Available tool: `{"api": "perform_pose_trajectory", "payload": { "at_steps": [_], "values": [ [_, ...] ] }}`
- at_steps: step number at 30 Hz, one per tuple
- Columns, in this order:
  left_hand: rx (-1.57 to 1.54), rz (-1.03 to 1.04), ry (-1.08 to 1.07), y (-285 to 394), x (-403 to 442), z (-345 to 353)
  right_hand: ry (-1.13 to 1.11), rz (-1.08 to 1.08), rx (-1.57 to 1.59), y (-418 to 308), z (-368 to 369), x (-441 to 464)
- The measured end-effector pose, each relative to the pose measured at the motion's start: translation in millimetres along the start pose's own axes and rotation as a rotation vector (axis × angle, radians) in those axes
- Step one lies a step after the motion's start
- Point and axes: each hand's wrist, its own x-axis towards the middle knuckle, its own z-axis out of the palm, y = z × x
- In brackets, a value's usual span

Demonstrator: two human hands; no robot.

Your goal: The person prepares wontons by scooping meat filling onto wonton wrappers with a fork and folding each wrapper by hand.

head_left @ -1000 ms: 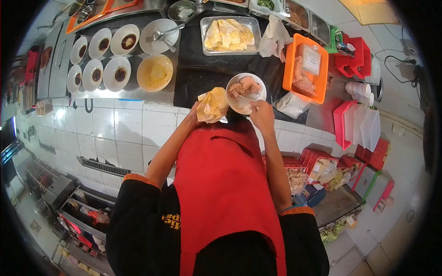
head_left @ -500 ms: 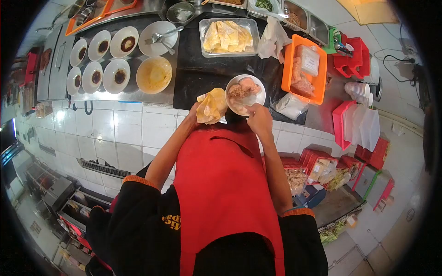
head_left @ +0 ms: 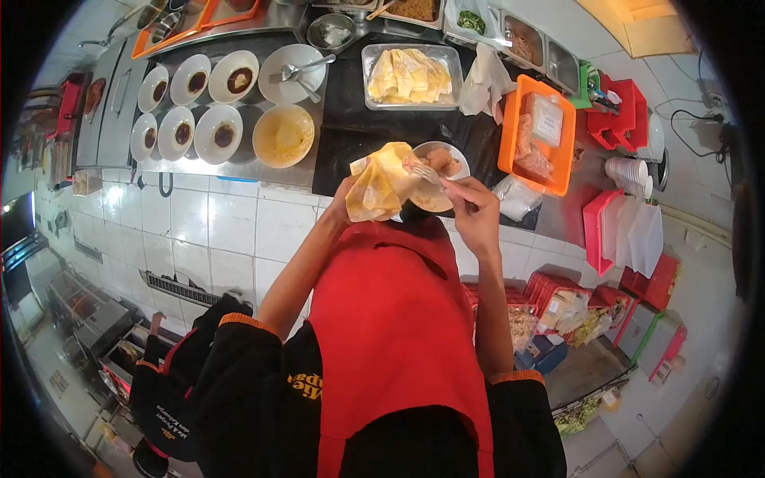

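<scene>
A stack of yellow dough wrappers rests in my left hand, its fingers mostly hidden beneath them. My right hand is closed round a fork, whose tines touch the top wrapper with a little pinkish filling at their tips. Just behind the fork is a white bowl of pale pink minced meat, partly covered by the wrappers and my right hand. Farther back, more yellow wrappers lie folded in a clear tray.
Several white bowls with dark sauce stand on the left counter, near a yellow-smeared bowl. At right are an orange tray of packed meat and a red tray. A co-worker is behind at lower left.
The fork has come from the meat bowl over to the wrappers, with filling on it. The wrappers are now nearer the bowl and overlap it. A co-worker has come into view at lower left.
</scene>
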Motion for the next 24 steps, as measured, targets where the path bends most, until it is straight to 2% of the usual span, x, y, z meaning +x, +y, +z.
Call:
{"api": "perform_pose_trajectory", "payload": {
  "at_steps": [1,3,4,6,8,10,12,14,16,17,18,20,23,24],
  "values": [
    [0.003,-0.01,-0.136,0.3,2.6,2.8,-0.001,-0.009,0.0,2.2,4.1,5.1],
    [-0.025,-0.004,-0.137,-1.1,4.9,24.2,0.107,-0.221,-0.087,11.5,9.7,14.4],
    [-0.056,0.0,-0.132,-0.5,6.3,33.3,0.109,-0.228,-0.089,13.5,8.8,15.9],
    [-0.071,-0.001,-0.174,1.2,7.5,34.6,0.14,-0.193,-0.059,14.2,6.1,15.9],
    [0.027,0.162,0.064,1.1,8.7,33.9,0.124,-0.134,-0.048,9.2,-8.7,14.5],
    [0.041,0.19,0.052,8.0,4.5,65.7,0.11,-0.071,-0.039,-5.2,-25.7,11.0],
    [0.055,0.223,0.04,14.3,1.2,80.7,0.034,-0.026,0.13,-27.7,-37.8,9.5],
    [0.489,0.261,0.198,14.3,-0.3,84.0,-0.002,-0.04,0.179,-50.1,-39.0,11.3],
    [0.555,0.284,0.184,8.8,-0.7,100.4,-0.091,-0.034,0.029,-64.1,-37.7,19.1],
    [0.659,0.313,0.145,7.7,-2.0,105.7,-0.094,-0.097,-0.103,-61.0,-37.3,24.7],
    [0.763,0.343,0.105,7.1,-3.1,107.7,-0.085,-0.092,-0.106,-54.5,-37.9,24.6],
    [0.696,0.324,0.125,7.9,-2.6,105.5,-0.115,0.017,0.084,-42.0,-39.8,25.4],
    [0.592,0.287,0.131,6.9,-2.2,102.7,-0.141,0.081,0.109,-41.5,-43.7,22.4],
    [0.453,0.253,0.126,4.5,1.7,98.3,-0.144,0.079,0.109,-43.7,-42.2,21.6]
  ]
}}
